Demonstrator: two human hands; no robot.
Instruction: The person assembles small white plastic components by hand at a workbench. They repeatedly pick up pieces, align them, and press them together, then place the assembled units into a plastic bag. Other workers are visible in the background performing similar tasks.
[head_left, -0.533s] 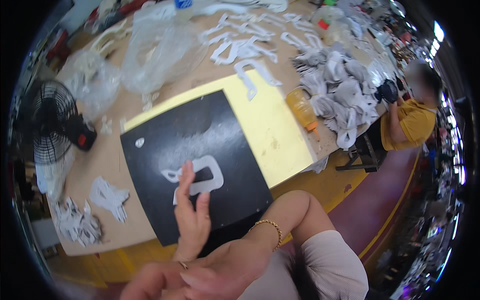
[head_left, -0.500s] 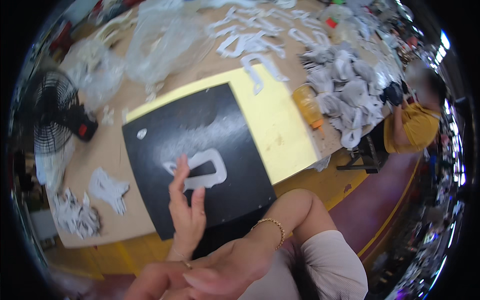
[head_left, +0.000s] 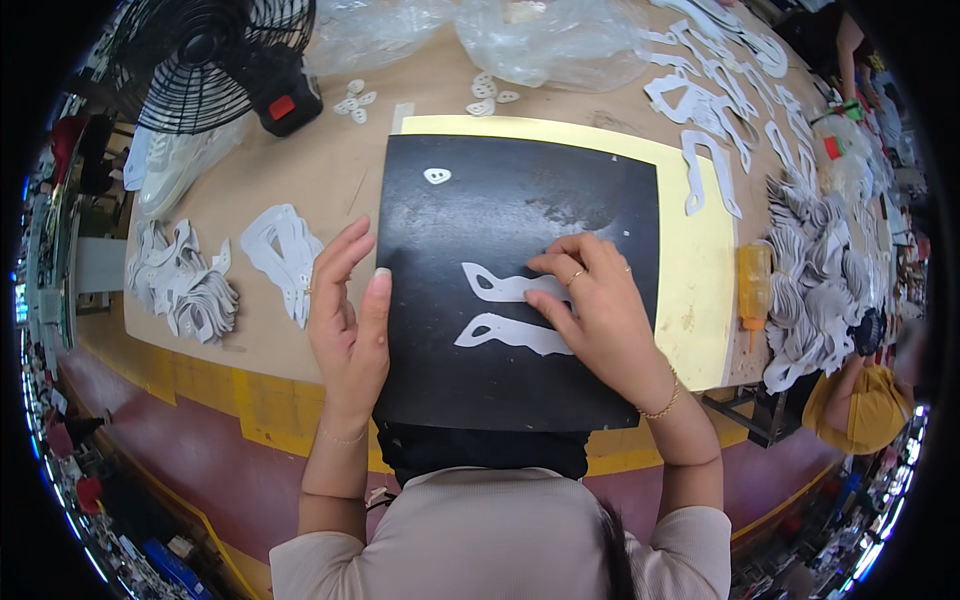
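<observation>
A white, flat U-shaped cut piece (head_left: 500,334) lies on a black board (head_left: 500,395) in front of me. Its two arms point left, each with a slot near the end, and its right part is hidden under my right hand (head_left: 600,300). The thumb and forefinger of that hand are bent over the piece's upper arm, at its edges. My left hand (head_left: 350,320) is held at the board's left edge, open, fingers stretched and nothing in it. A small white oval piece with holes (head_left: 437,176) sits near the board's far left corner.
Yellow sheet (head_left: 695,300) lies under the board. Left are white cut-piece stacks (head_left: 283,255) and a black fan (head_left: 205,60). An orange-tipped yellow bottle (head_left: 754,285) and heaped white pieces (head_left: 825,285) lie right. Beyond them is a person in yellow (head_left: 858,410).
My view has straightened and shifted. My right hand has moved from the near side onto the U-shaped piece. My left hand has gone from over the piece to the board's left edge.
</observation>
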